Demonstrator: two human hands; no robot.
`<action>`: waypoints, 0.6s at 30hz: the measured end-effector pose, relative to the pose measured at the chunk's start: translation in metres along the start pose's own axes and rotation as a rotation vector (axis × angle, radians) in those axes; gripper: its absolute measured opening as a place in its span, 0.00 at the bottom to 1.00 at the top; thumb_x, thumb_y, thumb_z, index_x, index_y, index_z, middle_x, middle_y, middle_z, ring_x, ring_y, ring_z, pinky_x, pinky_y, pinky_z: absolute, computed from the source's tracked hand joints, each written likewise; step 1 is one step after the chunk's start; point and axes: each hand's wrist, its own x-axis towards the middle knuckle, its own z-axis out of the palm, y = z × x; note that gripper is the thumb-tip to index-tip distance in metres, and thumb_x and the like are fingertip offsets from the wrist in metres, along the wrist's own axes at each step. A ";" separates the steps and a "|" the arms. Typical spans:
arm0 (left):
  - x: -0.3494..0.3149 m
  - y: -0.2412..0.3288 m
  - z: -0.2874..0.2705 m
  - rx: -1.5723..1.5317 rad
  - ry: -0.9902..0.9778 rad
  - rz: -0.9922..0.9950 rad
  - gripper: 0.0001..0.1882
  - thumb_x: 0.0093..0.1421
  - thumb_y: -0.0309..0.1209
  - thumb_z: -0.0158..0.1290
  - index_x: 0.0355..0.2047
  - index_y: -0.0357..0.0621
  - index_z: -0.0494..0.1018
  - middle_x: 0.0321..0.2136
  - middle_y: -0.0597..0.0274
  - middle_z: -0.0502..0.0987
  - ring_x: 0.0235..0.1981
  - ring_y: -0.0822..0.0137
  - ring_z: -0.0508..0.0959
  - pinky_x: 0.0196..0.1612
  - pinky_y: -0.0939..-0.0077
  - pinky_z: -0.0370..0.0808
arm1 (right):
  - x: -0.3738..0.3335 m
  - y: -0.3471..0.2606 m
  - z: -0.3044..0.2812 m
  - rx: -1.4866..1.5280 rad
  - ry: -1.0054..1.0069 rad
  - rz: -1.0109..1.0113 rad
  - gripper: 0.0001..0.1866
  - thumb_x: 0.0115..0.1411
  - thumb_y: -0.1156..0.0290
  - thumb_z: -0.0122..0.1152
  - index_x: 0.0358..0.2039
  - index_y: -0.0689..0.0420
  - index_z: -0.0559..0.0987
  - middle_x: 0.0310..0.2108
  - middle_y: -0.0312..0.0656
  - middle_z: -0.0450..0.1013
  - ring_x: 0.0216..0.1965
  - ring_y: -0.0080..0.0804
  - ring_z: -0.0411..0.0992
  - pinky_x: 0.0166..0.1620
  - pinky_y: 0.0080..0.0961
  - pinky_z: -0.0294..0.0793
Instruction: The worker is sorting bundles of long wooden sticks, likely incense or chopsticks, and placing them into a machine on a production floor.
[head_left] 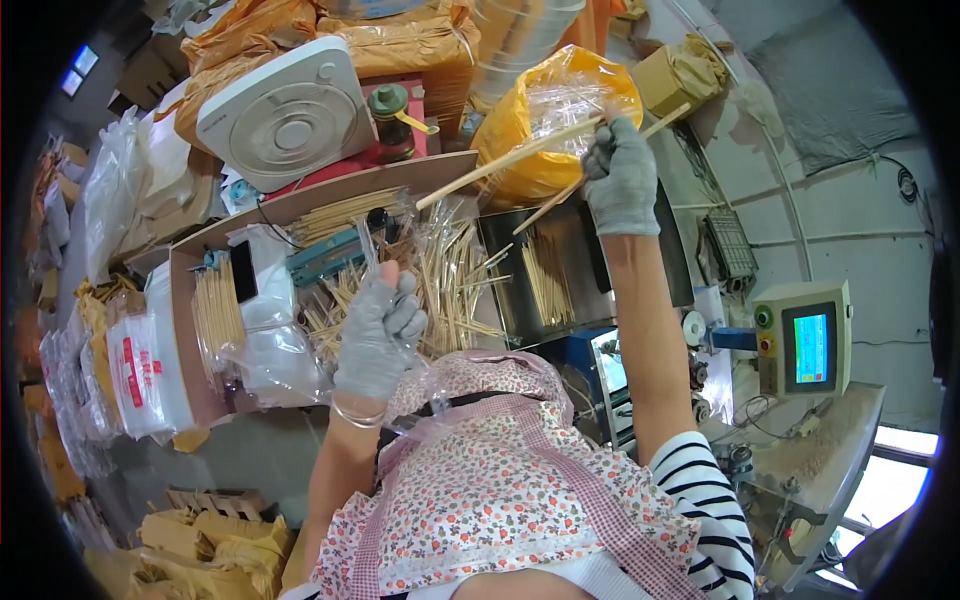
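Note:
My right hand, in a grey glove with bare fingertips, is raised over the dark metal tray. Closed in it are pale wooden sticks that look like chopsticks, pointing out at different angles. My left hand, gloved the same way, is closed in front of my apron with the thumb up. Clear plastic film shows above its thumb, and more hangs by the wrist; the grip itself is partly hidden. Beyond the left hand lies a loose pile of chopsticks, partly under clear film. More chopsticks lie lined up inside the tray.
A cardboard box holds stick bundles, a black phone and plastic bags. Behind stand a white fan, a lidded jar and a yellow bag of clear film. At right is a machine with a control screen.

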 end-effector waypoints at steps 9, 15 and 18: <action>0.022 -0.016 0.006 0.030 0.043 -0.072 0.10 0.58 0.33 0.51 0.40 0.47 0.70 0.25 0.71 0.72 0.11 0.83 0.54 0.15 0.88 0.53 | -0.042 0.018 -0.010 0.040 0.001 0.010 0.07 0.59 0.66 0.54 0.26 0.53 0.71 0.15 0.27 0.63 0.11 0.12 0.53 0.15 0.11 0.50; 0.039 -0.005 0.010 -0.076 0.005 -0.021 0.13 0.59 0.38 0.51 0.40 0.46 0.71 0.26 0.71 0.74 0.10 0.82 0.50 0.14 0.86 0.50 | -0.096 0.040 -0.021 -0.844 -0.649 -1.113 0.11 0.57 0.71 0.54 0.41 0.59 0.73 0.23 0.39 0.73 0.16 0.24 0.68 0.20 0.15 0.66; 0.043 -0.001 0.020 0.097 0.049 0.014 0.17 0.60 0.39 0.48 0.46 0.45 0.68 0.30 0.70 0.75 0.11 0.83 0.53 0.14 0.89 0.53 | -0.131 0.050 -0.042 -0.917 -1.008 -1.043 0.17 0.50 0.75 0.59 0.42 0.59 0.73 0.22 0.42 0.72 0.19 0.32 0.72 0.22 0.21 0.71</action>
